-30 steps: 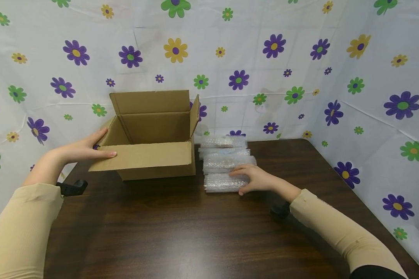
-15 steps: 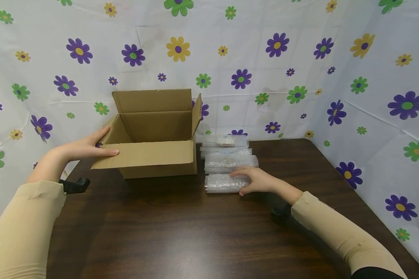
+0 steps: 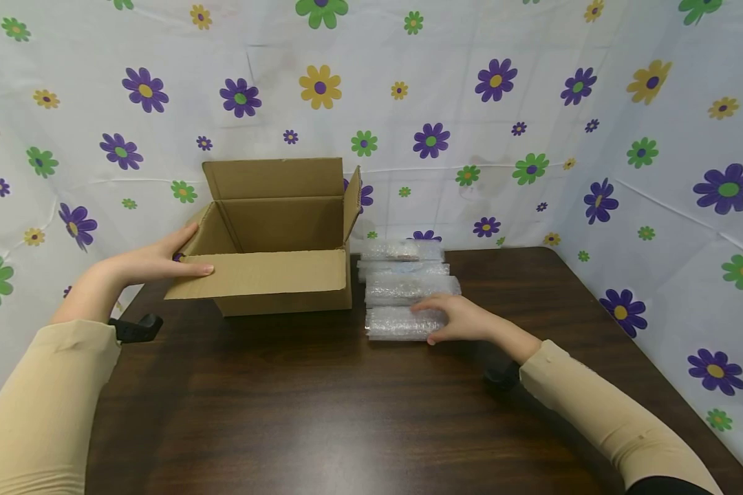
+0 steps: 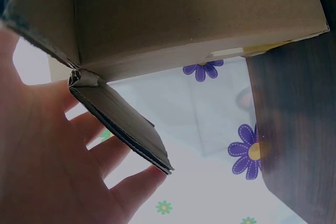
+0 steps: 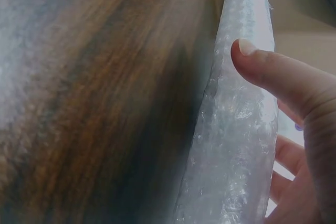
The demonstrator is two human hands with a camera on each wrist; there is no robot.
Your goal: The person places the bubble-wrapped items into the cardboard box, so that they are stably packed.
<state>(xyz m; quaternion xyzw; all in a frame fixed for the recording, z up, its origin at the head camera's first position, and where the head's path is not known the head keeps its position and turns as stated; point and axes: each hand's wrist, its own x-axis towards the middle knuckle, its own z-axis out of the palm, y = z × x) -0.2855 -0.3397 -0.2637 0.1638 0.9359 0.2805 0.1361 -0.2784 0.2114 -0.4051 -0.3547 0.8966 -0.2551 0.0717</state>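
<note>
In the head view, a cardboard box (image 3: 285, 302) stands with its flaps up or folded outward. My left hand (image 3: 155, 265) holds its left corner, thumb on the front flap (image 3: 272, 273). The left wrist view shows the fingers spread along the outside of a side flap (image 4: 126, 121). My right hand (image 3: 461, 320) grips the nearest bubble-wrapped bundle (image 3: 393, 323) at its right end. In the right wrist view the thumb lies on one side of that bundle (image 5: 231, 145), with fingers on the far side. What the wrap contains cannot be made out.
More bubble-wrapped bundles (image 3: 408, 289) lie in a row behind the gripped one, just right of the box. All rest on a dark wooden table (image 3: 322, 405). A flower-patterned white curtain (image 3: 446, 62) rises behind the table and along its right side.
The whole head view has shifted slightly as the head turned a little left. Both hands, the box and the bundles keep their places relative to each other.
</note>
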